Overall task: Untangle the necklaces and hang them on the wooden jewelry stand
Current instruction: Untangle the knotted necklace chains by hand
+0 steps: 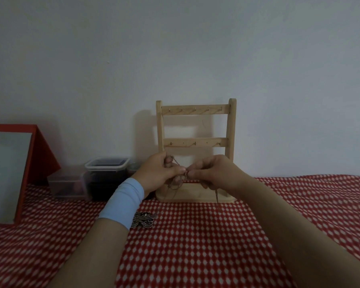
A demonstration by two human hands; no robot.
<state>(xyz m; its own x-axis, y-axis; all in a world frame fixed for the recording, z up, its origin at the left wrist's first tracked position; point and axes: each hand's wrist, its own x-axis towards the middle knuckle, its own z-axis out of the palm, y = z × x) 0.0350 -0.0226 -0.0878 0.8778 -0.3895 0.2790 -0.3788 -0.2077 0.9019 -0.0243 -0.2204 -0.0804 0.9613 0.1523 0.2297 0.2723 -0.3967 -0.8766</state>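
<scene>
Pinching a thin necklace (pixel 178 175) between them, the left hand (pixel 160 173) and right hand (pixel 214 173) meet in front of the wooden stand (pixel 195 142), whose hooks are bare. A tangled heap of chains (pixel 143 220) lies on the checked worktop (pixel 195 246). Left of the stand, a lidded tub (pixel 107 165) holds something dark, and a clear box (pixel 68 185) holds blurred contents.

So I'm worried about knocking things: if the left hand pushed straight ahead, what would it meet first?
Probably the wooden jewelry stand: the left hand, pinching a necklace, sits just before its left post, though depth is unclear.
</scene>
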